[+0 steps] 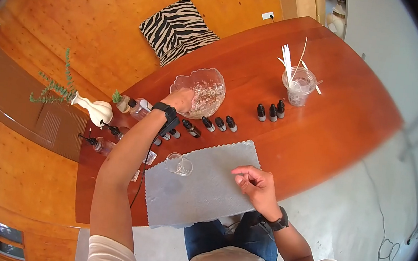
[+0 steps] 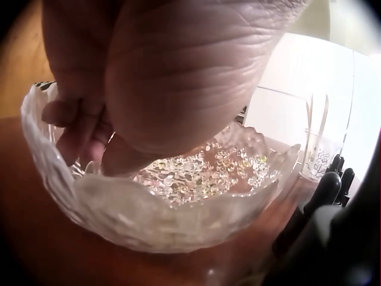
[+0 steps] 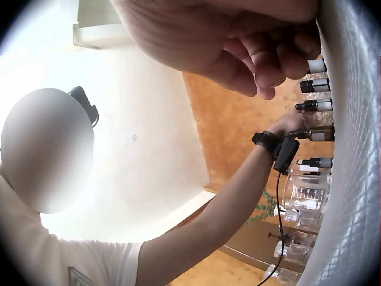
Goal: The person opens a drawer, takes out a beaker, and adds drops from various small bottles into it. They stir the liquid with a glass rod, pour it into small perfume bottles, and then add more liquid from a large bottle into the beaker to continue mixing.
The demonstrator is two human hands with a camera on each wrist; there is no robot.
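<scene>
In the head view my left hand (image 1: 180, 99) reaches into a wavy-rimmed clear glass bowl (image 1: 188, 77) of small shiny clear and pale pieces (image 1: 210, 92). Up close in the left wrist view, bent fingers (image 2: 74, 140) dip inside the bowl (image 2: 155, 220) near its rim; their tips are partly hidden, so whether they hold any pieces is unclear. My right hand (image 1: 258, 188) hovers over the right part of a grey zigzag-edged mat (image 1: 201, 199), fingers loosely curled around nothing. A clear measuring beaker (image 1: 184, 167) stands on the mat's left part.
Small black-capped bottles (image 1: 208, 125) line the table between bowl and mat; several more (image 1: 273, 112) stand right of it. Farther right is a plastic cup (image 1: 298, 91) with white strips. Pump bottles (image 1: 101, 145) and a white vase (image 1: 98, 112) with a green sprig are at left.
</scene>
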